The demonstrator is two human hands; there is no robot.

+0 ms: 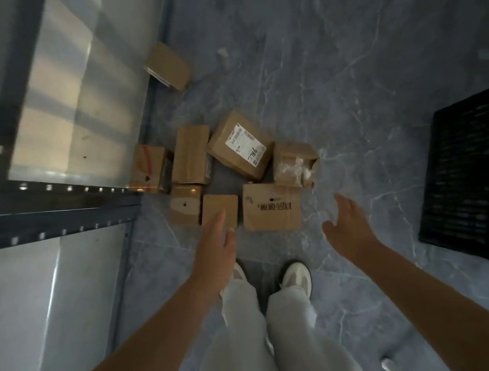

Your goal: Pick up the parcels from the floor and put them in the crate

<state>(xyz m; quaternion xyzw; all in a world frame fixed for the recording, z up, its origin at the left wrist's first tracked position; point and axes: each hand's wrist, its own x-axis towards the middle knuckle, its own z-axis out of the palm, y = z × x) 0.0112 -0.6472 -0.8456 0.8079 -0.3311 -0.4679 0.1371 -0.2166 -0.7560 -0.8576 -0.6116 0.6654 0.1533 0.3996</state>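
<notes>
The left grip (213, 247) and right grip (349, 226) are spread, holding nothing. Parcels (270, 206) lie on the floor (345, 73) just ahead; the black crate (470, 177) is off to their right.

grey marbled floor (344, 58) carries clustered cardboard parcels (240, 148), a black crate (469, 171) well apart.

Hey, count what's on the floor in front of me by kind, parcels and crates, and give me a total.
Cardboard parcels: 8
Black crate: 1
Total: 9
</notes>
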